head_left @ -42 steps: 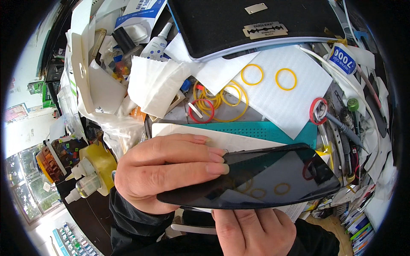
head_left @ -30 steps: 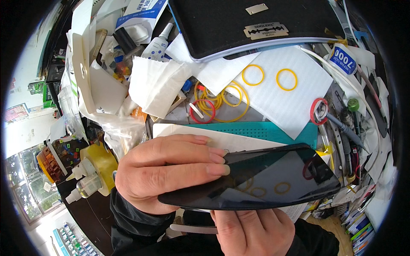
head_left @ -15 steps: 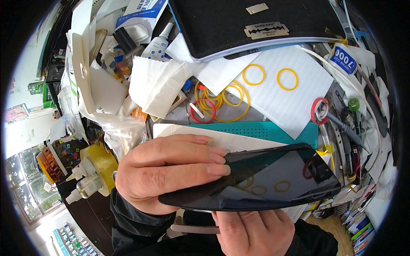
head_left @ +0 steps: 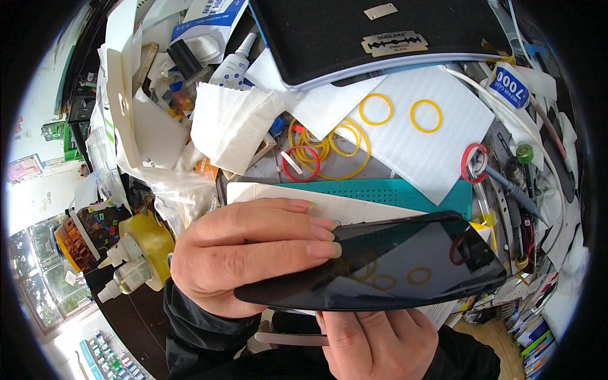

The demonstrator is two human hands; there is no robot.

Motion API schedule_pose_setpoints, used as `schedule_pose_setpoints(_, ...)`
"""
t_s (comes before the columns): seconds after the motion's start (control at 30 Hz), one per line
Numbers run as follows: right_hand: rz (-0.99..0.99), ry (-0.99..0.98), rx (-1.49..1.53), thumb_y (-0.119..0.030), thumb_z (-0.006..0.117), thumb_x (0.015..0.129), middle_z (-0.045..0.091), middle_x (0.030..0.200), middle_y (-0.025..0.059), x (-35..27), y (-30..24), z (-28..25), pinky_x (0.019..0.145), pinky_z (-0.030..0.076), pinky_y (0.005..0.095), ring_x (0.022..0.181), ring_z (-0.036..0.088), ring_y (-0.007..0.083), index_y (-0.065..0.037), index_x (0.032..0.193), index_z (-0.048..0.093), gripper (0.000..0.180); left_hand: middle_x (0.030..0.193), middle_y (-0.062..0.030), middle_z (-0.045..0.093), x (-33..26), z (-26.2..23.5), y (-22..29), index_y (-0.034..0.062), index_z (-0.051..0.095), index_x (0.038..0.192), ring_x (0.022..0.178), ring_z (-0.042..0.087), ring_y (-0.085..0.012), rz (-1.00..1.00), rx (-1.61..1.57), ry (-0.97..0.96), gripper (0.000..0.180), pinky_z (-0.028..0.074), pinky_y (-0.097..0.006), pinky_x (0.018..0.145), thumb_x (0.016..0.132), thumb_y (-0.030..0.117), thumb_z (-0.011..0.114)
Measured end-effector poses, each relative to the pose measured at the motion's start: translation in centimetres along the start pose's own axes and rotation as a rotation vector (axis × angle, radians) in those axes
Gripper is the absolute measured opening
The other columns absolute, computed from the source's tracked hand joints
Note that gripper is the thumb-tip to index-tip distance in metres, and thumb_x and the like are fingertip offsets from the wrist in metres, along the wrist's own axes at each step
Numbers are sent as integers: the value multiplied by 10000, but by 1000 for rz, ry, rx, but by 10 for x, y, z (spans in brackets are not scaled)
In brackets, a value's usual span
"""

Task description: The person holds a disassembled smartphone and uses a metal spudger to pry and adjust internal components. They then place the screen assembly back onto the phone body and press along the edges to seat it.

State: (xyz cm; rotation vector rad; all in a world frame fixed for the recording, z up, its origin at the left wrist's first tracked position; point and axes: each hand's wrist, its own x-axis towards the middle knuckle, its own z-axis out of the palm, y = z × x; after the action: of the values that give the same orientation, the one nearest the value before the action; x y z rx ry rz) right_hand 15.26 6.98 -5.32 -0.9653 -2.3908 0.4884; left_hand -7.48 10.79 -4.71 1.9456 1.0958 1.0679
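A black smartphone [head_left: 405,269] lies tilted between my hands, its glossy dark screen mirroring the yellow and red rings. My left hand [head_left: 247,250] is closed around the phone's left end, with its fingers across the screen. Below the phone's near edge, my right hand [head_left: 380,345] grips a thin, flat, greyish strip tool [head_left: 291,339] with a rounded end that sticks out to the left. The tool's other end is hidden by the hand and phone. Behind the phone, a white sheet [head_left: 316,206] lies over a teal perforated plate [head_left: 411,192].
Yellow rubber bands [head_left: 342,149] and a red ring [head_left: 300,164] lie beyond the plate. A black tray [head_left: 329,38] carries a razor blade [head_left: 396,44]. Tools [head_left: 513,190] crowd the right; a yellow holder with bottles [head_left: 149,247] stands left. Paper and a glue bottle [head_left: 234,66] clutter the back left.
The phone's near edge has risen very slightly. The strip tool has shifted a touch to the right with my right hand. My left hand keeps its hold.
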Motion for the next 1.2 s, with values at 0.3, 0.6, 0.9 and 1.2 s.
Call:
schedule_pose_setpoints(0.3, 40, 8, 78, -128, 623, 894, 699, 1099, 143, 1, -2, 1, 621, 567, 307, 718, 668, 224, -3, 1279, 643, 406, 1048, -189, 769, 0, 0, 1, -27, 779, 1058, 1005, 754, -293, 0, -7, 6, 246, 594, -436, 957, 855, 112, 800)
schedule_pose_setpoints(0.6, 15, 13, 52, -109, 650, 875, 712, 1077, 145, -2, 3, 3, 624, 575, 321, 720, 690, 227, 1, 1255, 651, 396, 1041, -184, 771, 1, 1, 2, -27, 777, 1051, 1004, 755, -295, -10, 2, 8, 241, 595, -436, 954, 853, 109, 803)
schedule_pose_setpoints(0.9, 148, 7, 234, -83, 686, 875, 719, 1079, 162, 1, 1, -3, 617, 585, 347, 712, 723, 284, -8, 1242, 660, 375, 1035, -176, 773, 1, 1, 1, -20, 779, 1050, 991, 755, -294, -4, -6, 13, 234, 599, -435, 947, 841, 81, 811)
schedule_pose_setpoints(1.2, 146, 42, 210, -93, 693, 878, 724, 1156, 165, -3, 4, 4, 605, 580, 336, 695, 722, 260, -25, 1247, 666, 377, 1039, -171, 774, 1, 3, 5, -20, 776, 1069, 991, 754, -298, -10, 10, 24, 275, 601, -436, 942, 806, 35, 831)
